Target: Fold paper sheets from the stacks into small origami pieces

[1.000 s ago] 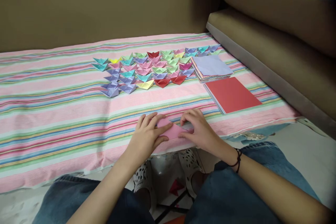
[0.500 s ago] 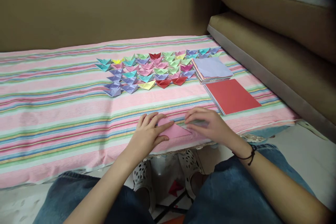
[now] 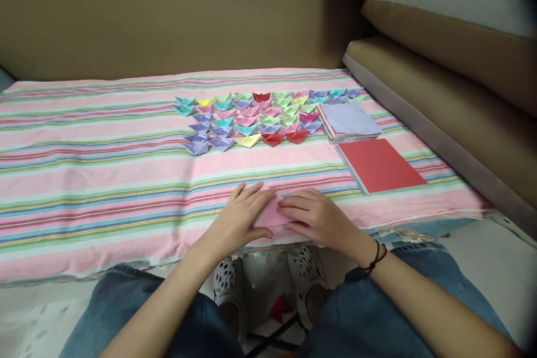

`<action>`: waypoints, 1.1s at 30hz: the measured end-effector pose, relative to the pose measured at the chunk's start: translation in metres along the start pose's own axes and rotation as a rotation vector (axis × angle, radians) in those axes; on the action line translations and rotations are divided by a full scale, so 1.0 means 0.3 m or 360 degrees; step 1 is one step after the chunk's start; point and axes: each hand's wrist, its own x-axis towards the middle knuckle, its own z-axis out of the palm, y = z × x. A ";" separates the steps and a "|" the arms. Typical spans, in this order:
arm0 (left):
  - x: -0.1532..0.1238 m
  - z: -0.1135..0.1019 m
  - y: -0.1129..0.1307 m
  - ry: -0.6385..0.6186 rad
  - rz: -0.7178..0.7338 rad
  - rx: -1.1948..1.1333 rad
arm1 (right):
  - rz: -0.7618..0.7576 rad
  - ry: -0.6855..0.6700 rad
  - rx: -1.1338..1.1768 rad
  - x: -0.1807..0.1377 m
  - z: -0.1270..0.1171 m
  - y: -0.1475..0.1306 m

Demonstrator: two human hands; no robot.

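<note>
A folded piece of pink origami paper lies on the striped cloth near its front edge, partly hidden by my fingers. My left hand holds down its left side, fingers laid over the paper and thumb at the near edge. From the other side, my right hand has its bent fingers closed together on the paper's right part. Beyond my hands are rows of small folded paper boats in purple, teal, green, pink, yellow and red.
To the right lie a stack of paper topped with red and another topped with lavender. Brown cushions border the right side, and a brown backrest rises behind. A red paper piece is on the floor between the shoes.
My right hand has come left and down onto the pink paper, its right corner now covered. My left hand still rests on the paper. The view has shifted slightly.
</note>
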 end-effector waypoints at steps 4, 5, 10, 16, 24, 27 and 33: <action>-0.002 0.000 0.010 0.0079 0.0084 0.0058 | -0.0079 0.0048 -0.0030 0.015 -0.003 0.005; 0.001 0.002 0.012 0.0125 0.0103 0.0072 | -0.0061 0.0063 0.0003 0.021 -0.003 0.006; 0.022 0.009 0.017 0.0429 0.0192 -0.0053 | 0.0254 0.0223 0.0418 0.053 -0.009 0.006; 0.038 -0.028 0.061 0.0779 -0.0311 -0.0790 | 0.0946 0.0538 0.1498 0.091 -0.048 0.003; 0.058 -0.026 0.087 0.0854 -0.0942 -0.1944 | 0.1157 0.0542 0.1990 0.152 -0.027 -0.040; 0.057 -0.023 0.085 0.0802 -0.0990 -0.2101 | 0.1211 0.0550 0.1965 0.164 -0.019 -0.037; 0.047 -0.034 0.058 0.0715 -0.1092 -0.2188 | 0.1286 0.0559 0.1922 0.172 -0.015 -0.018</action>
